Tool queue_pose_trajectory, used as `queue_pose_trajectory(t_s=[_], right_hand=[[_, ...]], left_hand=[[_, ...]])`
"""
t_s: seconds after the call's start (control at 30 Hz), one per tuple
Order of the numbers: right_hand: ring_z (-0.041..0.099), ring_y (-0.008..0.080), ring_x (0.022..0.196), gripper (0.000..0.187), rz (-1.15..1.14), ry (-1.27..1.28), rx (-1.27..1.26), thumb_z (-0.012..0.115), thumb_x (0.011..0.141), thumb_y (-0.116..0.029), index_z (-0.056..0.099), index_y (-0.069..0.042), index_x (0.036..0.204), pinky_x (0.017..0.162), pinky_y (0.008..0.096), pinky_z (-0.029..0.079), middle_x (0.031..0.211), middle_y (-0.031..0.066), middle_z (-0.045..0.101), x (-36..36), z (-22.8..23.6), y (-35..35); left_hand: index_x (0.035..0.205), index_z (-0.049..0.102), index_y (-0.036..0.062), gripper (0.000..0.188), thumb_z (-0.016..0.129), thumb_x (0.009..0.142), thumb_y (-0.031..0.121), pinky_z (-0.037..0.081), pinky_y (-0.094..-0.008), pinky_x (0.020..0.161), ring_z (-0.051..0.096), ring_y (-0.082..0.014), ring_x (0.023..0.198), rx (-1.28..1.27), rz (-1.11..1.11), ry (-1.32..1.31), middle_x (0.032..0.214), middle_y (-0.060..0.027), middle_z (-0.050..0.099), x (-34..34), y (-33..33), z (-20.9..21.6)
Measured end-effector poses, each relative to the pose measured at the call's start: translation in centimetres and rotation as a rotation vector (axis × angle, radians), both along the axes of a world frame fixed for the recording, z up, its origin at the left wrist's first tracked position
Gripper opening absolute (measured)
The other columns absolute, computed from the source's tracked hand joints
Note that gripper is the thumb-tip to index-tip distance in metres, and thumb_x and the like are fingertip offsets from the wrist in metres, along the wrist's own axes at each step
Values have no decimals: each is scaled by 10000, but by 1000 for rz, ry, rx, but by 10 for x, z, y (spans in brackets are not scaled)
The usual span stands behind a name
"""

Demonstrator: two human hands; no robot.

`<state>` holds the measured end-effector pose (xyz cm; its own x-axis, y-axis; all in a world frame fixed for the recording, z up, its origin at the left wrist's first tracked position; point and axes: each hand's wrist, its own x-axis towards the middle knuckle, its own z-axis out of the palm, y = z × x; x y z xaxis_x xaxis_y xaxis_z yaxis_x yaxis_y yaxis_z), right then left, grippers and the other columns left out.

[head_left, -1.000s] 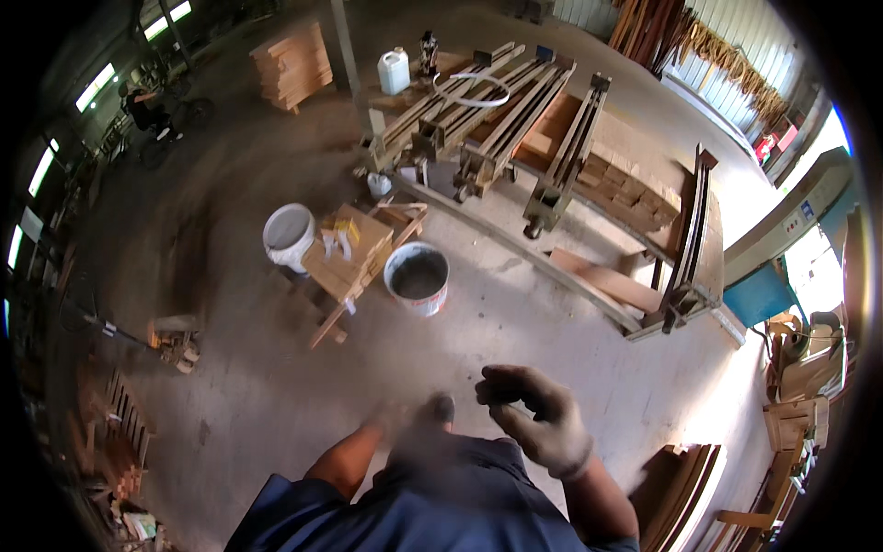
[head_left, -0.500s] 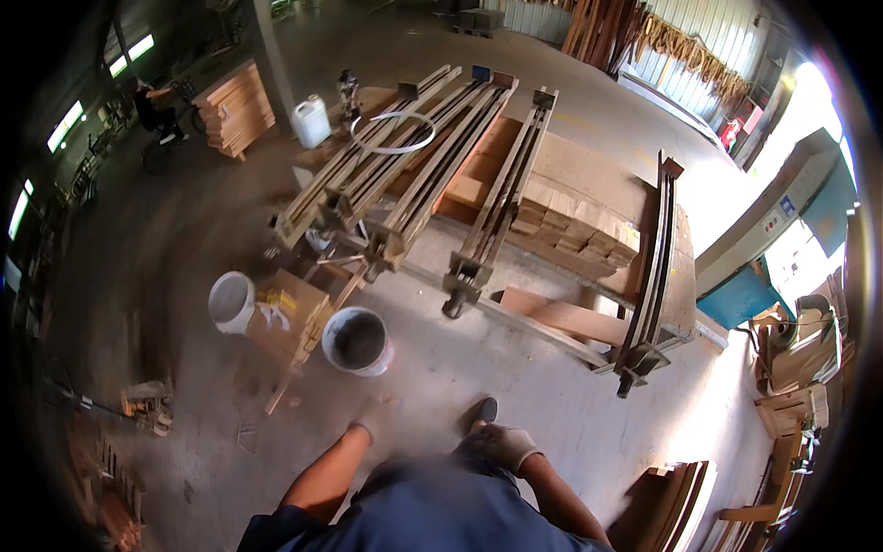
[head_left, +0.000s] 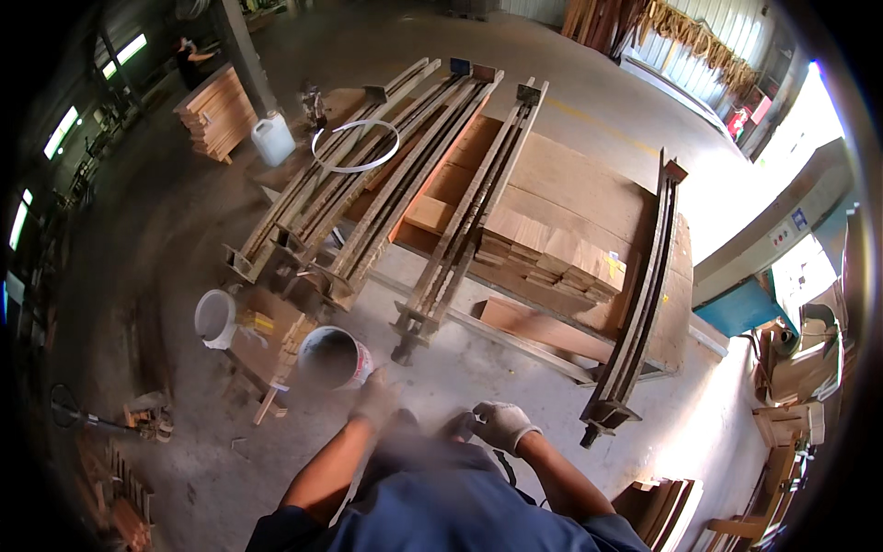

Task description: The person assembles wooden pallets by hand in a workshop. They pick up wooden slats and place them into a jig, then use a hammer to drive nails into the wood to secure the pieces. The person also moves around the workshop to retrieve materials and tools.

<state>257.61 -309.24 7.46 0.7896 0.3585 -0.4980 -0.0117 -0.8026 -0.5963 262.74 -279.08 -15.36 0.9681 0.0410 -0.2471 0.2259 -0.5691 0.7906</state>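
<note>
My left hand [head_left: 374, 401], in a light glove, is blurred beside the right side of a white bucket [head_left: 361, 361]; whether it touches the bucket and how its fingers lie cannot be made out. My right hand [head_left: 504, 427], in a pale glove, is in front of my body with its fingers curled; what they hold, if anything, is hidden. Beyond both hands, long metal bar clamps [head_left: 467, 216] lie across a low bench. The nearest clamp end [head_left: 409, 331] is ahead, between my hands. Dark cord [head_left: 505, 466] hangs near my right wrist.
Stacked wooden boards [head_left: 552, 248] and a white hoop [head_left: 317, 152] lie among the clamps. Another bucket [head_left: 216, 317] and a wooden box [head_left: 267, 336] stand left. A jug [head_left: 273, 138] is farther back. At the far left, a person [head_left: 190, 64] is behind a board pile [head_left: 216, 115].
The clamps and bench appear closer and lower in view. My left hand has come beside the bucket; my right hand has moved forward from my waist. The distant person has shifted right.
</note>
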Motion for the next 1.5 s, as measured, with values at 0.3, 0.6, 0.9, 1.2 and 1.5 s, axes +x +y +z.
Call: queue_pose_trajectory(t_s=[0.3,0.6,0.9,1.2,1.5], right_hand=[[664,336,986,369,-47,91,-104,536,905,-435,728,-144,1026,866,401,515,1049,148,699,38,-16,25],[643,361,1007,382,249,-6,-259,569,873,-391,679,-75,1058,880,418,509,1062,165,681,69,-83,33],[616,328,1088,351,546,-89,-161,514,925,-349,661,-143,1168,928,371,504,1197,137,626,125,-117,12],[526,360,1189,451,338,-55,15,546,893,-436,656,-82,1150,1007,410,432,1211,177,609,190,-223,-26],[515,339,1199,378,452,25,12,550,885,-399,670,-94,1074,1004,404,429,1214,169,597,220,-201,-38]], left_hand=[[1268,554,55,591,717,748,282,471,-432,972,609,-387,1111,153,-60,213,1178,-233,641,69,-53,93],[1147,643,83,488,701,767,385,486,-439,940,603,-375,1119,151,-283,386,1180,-203,650,97,-59,94],[1222,604,98,705,760,669,507,467,-424,984,582,-356,1162,163,-323,388,1239,-188,623,99,-52,55],[1408,424,239,593,554,887,491,469,-477,922,511,-346,1235,-333,-187,-48,1371,-137,529,75,-57,-110],[1370,498,338,452,422,956,504,431,-402,1015,467,-268,1307,208,-273,114,1432,-72,500,78,-65,-14]])
